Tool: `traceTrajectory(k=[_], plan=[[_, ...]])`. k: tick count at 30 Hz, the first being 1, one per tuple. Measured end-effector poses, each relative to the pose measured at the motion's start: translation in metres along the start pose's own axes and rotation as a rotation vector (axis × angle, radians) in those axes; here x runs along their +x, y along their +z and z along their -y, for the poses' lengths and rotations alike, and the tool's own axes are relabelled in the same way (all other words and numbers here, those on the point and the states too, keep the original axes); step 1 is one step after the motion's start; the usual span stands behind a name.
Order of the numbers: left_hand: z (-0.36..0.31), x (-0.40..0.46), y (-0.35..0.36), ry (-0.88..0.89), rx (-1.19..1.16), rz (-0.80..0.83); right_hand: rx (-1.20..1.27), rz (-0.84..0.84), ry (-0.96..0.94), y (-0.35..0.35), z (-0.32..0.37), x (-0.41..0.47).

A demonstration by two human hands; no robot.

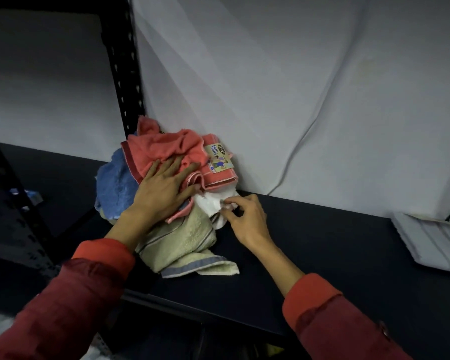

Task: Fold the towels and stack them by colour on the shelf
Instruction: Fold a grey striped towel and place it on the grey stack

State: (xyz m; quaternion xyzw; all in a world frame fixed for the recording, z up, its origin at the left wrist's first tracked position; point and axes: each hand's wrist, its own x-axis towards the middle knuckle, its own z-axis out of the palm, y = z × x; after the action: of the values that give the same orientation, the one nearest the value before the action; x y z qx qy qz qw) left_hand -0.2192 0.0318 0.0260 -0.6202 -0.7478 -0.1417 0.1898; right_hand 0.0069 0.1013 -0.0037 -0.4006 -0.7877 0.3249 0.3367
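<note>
Pile: unfolded towels heaped on the dark shelf [309, 229], up vs the white backdrop sheet [270, 87], just beside the black upright post [125, 81].
Colours in pile: pink towel [166, 149] on top w/ paper label [220, 158]; blue towel [116, 183] at left; cream towel [182, 245] at front, blue-grey trim; white towel [209, 205] tucked under the pink, atop the cream.
Left hand [164, 188]: flat on the pink towel, fingers straight and a bit spread, pressing the heap down.
Right hand [247, 216]: thumb + fingertips pinching the edge of the white towel; other fingers curled loosely.
Step, prob.: pulling the white one out while the left hand steadies the rest.
Done so far: one folded white stack [431, 240] at far right of shelf, looks neat; how many layers, can't tell.
Left to do: pink, blue, cream, this white – all crumpled, none folded. No stacks for those colours in view.
Progress est.: early; most of the job ahead.
Risk: the pull may drag the pink or cream along.
</note>
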Motion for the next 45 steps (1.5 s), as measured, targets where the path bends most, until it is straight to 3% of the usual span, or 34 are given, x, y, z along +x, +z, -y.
traceTrajectory(k=[4,9,11,14,17,20,23,27,32,36,38,41,43,45], plan=[[-0.005,-0.008,-0.009,0.036,-0.122,-0.061,0.01,0.015,-0.116,-0.002,0.008,-0.003],[-0.037,-0.043,-0.005,0.17,-0.106,0.009,0.147,-0.179,-0.245,-0.007,0.035,0.026],[-0.043,-0.054,-0.009,0.227,-0.126,0.042,0.106,-0.143,-0.312,-0.011,0.05,0.043],[-0.046,-0.059,-0.032,0.279,-0.246,0.07,-0.103,0.058,-0.428,-0.008,0.066,0.067],[-0.04,-0.056,-0.062,0.177,-0.362,-0.116,-0.297,0.248,-0.389,0.005,0.053,0.073],[-0.014,-0.037,-0.082,-0.092,-0.303,-0.392,-0.22,0.127,-0.386,0.013,0.029,0.062],[0.017,-0.018,-0.079,-0.297,-0.274,-0.211,-0.208,0.049,-0.447,0.006,0.015,0.042],[0.015,-0.016,-0.053,-0.247,-0.366,-0.052,-0.21,0.012,-0.478,-0.018,0.0,0.002],[-0.026,-0.042,-0.028,-0.158,-0.199,-0.094,-0.299,-0.001,-0.271,-0.048,-0.036,-0.024],[-0.042,-0.052,-0.024,-0.089,-0.139,-0.063,-0.37,0.105,-0.179,-0.066,-0.038,-0.027],[-0.045,-0.048,-0.033,-0.108,-0.241,-0.1,-0.401,0.099,-0.201,-0.073,-0.022,-0.02],[-0.05,-0.036,-0.049,-0.158,-0.397,-0.272,-0.291,-0.038,-0.326,-0.075,0.015,0.01],[-0.055,-0.027,-0.056,-0.202,-0.393,-0.349,-0.181,-0.084,-0.415,-0.065,0.04,0.042],[-0.065,-0.02,-0.062,-0.225,-0.344,-0.313,-0.156,-0.078,-0.45,-0.048,0.056,0.081]])
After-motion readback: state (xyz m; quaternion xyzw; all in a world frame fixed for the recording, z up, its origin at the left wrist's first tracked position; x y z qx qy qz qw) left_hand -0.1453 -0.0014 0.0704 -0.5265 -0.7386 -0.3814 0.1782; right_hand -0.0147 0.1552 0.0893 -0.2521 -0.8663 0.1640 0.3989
